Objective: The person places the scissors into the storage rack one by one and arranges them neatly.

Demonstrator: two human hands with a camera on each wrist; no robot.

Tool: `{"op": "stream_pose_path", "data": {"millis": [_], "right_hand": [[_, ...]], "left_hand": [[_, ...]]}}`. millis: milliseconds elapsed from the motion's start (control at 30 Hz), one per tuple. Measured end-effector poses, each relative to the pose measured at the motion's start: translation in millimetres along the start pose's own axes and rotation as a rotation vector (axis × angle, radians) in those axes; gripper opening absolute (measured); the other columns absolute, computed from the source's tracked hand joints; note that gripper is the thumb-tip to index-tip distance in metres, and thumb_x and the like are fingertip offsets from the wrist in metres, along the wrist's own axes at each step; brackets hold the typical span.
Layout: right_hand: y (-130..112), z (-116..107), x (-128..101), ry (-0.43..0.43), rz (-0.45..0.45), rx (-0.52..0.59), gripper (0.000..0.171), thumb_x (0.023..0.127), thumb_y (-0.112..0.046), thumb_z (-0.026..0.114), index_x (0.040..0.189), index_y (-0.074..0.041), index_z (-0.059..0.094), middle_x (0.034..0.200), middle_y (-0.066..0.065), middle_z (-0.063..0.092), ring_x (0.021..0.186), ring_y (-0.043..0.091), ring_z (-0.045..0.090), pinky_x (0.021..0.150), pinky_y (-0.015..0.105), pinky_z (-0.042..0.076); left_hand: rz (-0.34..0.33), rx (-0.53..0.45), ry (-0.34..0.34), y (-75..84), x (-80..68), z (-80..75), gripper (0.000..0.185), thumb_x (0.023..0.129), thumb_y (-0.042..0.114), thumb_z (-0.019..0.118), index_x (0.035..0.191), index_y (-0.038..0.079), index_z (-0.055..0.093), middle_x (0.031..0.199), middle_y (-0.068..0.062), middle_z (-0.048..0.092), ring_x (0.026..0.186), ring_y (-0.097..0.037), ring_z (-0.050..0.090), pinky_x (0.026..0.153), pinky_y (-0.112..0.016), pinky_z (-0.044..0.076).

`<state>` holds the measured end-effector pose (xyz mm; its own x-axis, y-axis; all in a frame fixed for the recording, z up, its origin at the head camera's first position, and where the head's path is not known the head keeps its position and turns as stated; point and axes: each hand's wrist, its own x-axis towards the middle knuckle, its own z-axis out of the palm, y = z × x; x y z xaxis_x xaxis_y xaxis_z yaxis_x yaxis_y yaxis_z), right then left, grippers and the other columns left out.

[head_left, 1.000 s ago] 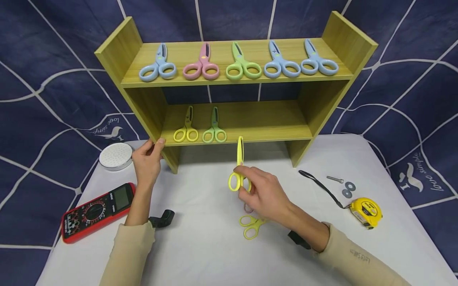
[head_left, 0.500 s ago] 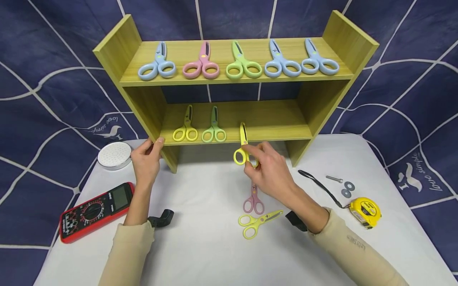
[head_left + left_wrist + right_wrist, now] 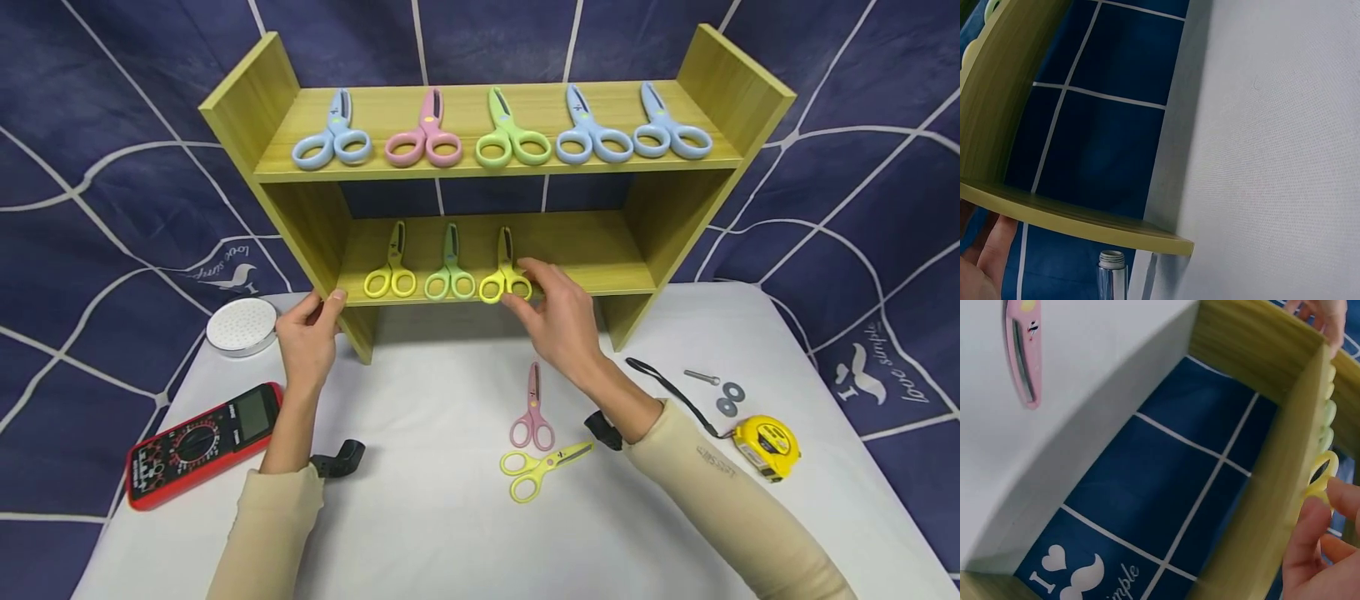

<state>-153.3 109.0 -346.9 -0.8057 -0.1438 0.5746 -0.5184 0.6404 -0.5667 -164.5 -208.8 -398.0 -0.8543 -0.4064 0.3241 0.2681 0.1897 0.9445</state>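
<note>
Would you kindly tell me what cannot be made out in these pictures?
- Head view: the multimeter markings are too small to read.
- Head view: the right hand hides part of the yellow scissors handle.
- Left wrist view: the left hand is cut off by the frame edge.

Your right hand (image 3: 558, 321) has carried the yellow scissors (image 3: 504, 273) up from above the tabletop (image 3: 420, 517) and onto the lower shelf (image 3: 585, 250), just right of the green pair (image 3: 449, 268). They now lie flat there, blades pointing to the back, with your fingers on the handle loops. With the arm out of the way, the pink scissors (image 3: 532, 410) lie in plain view.
</note>
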Motion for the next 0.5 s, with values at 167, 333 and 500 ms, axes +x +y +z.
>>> {"op": "stream_pose_path", "data": {"millis": [167, 333, 500], "right_hand": [[5, 3, 6, -0.018, 0.03, -0.057, 0.046, 0.087, -0.019, 0.078, 0.126, -0.001, 0.063, 0.109, 0.015, 0.068, 0.09, 0.03, 0.065, 0.078, 0.047, 0.05], [5, 3, -7, 0.035, -0.011, -0.023, 0.044, 0.086, -0.019, 0.079, 0.122, 0.0, 0.065, 0.109, 0.015, 0.062, 0.064, 0.016, 0.053, 0.057, 0.035, 0.045], [1, 4, -44, 0.023, -0.052, 0.046, 0.035, 0.085, -0.016, 0.079, 0.114, 0.0, 0.068, 0.093, 0.009, 0.053, 0.056, 0.007, 0.042, 0.047, 0.026, 0.038]], "left_hand": [[0.009, -0.004, -0.002, 0.2, -0.2, 0.6, 0.027, 0.093, 0.015, 0.069, 0.117, 0.002, 0.072, 0.088, 0.01, 0.069, 0.072, -0.011, 0.061, 0.058, -0.017, 0.054], [0.011, -0.017, 0.003, -0.7, -0.2, 1.5, 0.027, 0.093, 0.014, 0.069, 0.116, 0.001, 0.072, 0.087, 0.011, 0.069, 0.071, -0.01, 0.061, 0.058, -0.017, 0.053], [0.01, -0.025, 0.012, -1.0, -0.2, 2.2, 0.026, 0.092, 0.013, 0.07, 0.115, 0.0, 0.072, 0.086, 0.011, 0.069, 0.069, -0.011, 0.061, 0.057, -0.016, 0.052]]}}
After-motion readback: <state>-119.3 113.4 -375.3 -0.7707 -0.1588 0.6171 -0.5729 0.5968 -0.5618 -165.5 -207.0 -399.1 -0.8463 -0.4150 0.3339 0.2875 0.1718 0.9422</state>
